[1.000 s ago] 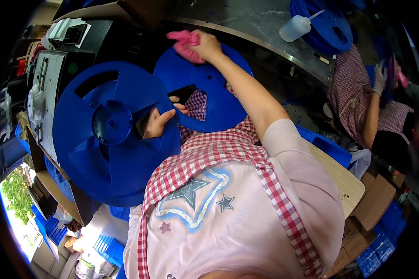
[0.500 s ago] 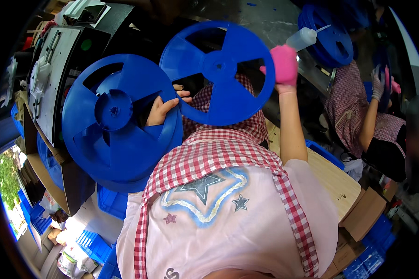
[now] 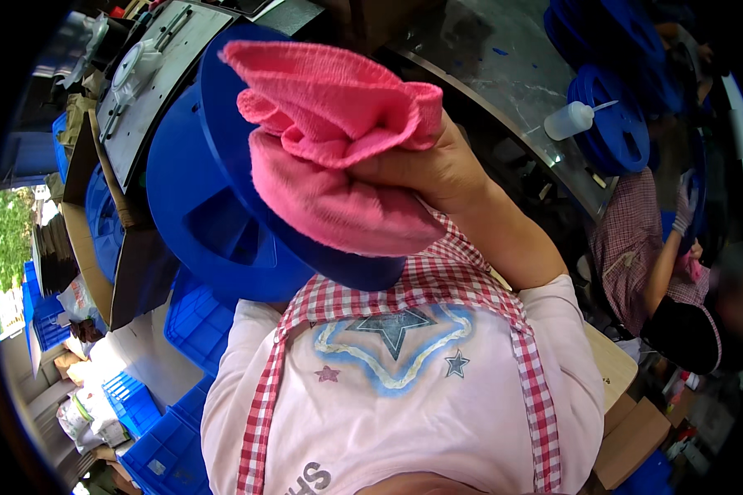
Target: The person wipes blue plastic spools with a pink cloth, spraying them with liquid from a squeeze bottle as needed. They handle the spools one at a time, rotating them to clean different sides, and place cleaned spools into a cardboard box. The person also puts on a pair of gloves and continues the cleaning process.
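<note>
Head view: the front reel flange (image 3: pixel 231 140), a blue plastic disc, has swung from facing the camera half a second ago to a steep tilt, and the pink cloth (image 3: pixel 330 124), then out by its far rim, now lies across the middle of it. For the work, this brings cloth and disc together at the front of the body; whether they press on each other cannot be made out. The right hand (image 3: pixel 437 169) grasps the cloth in a bunch, thumb sunk in the folds. The left hand is hidden, so its grip cannot be told.

The cloth is soft and fuzzy, folded in thick layers with a ribbed hem. Both discs are smooth and stiff; the rear reel flange (image 3: pixel 173 169), left of the front one and partly covered by it, shows a cut-out window. Below the front flange, the red-and-white checked apron (image 3: pixel 371 268) gathers in fine creases. Well to its right, on the worn metal workbench (image 3: pixel 504 91), a translucent squeeze bottle (image 3: pixel 568 122) with a thin spout leans near a flange stack (image 3: pixel 611 128). Well to its left, a creased cardboard carton (image 3: pixel 144 256) stands with its flap raised.
</note>
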`<state>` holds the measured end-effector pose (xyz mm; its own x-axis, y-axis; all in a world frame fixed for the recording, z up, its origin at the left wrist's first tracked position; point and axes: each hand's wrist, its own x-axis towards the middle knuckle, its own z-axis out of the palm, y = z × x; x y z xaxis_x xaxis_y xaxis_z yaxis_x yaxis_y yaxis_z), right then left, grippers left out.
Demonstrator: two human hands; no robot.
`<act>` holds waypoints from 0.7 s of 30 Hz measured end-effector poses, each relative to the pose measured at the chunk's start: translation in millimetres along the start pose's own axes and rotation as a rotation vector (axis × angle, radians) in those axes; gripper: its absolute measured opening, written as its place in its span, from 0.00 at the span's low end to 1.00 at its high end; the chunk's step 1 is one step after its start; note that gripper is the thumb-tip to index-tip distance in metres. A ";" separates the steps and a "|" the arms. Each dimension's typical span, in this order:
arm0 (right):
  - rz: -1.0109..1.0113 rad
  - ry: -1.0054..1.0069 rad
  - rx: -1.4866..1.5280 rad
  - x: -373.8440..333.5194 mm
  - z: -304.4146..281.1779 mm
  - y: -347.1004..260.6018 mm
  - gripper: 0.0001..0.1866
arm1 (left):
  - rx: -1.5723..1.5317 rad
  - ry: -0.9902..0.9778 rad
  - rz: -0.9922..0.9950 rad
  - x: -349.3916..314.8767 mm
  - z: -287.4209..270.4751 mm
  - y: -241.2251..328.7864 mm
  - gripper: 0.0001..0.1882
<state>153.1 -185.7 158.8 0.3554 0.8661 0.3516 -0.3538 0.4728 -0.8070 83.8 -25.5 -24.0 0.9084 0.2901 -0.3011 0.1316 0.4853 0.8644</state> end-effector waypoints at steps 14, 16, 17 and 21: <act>0.064 0.551 0.230 -83.0 -140.9 55.1 0.25 | -0.180 -0.209 0.077 -38.2 26.2 75.3 0.17; 0.168 0.632 0.177 -92.4 -145.5 62.8 0.25 | -0.139 -0.061 0.034 -61.3 33.0 84.9 0.13; 0.205 0.659 0.106 -93.1 -143.9 62.9 0.25 | -0.161 -0.104 -0.003 -65.3 26.8 89.5 0.10; 0.269 0.631 0.255 -88.4 -154.7 79.3 0.24 | -0.120 -0.122 0.066 -97.4 2.4 104.7 0.07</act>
<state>227.4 -249.9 -9.7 0.6313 0.7357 -0.2453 -0.6621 0.3465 -0.6645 10.1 -5.0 96.9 0.9559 0.2254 -0.1881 0.0288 0.5655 0.8242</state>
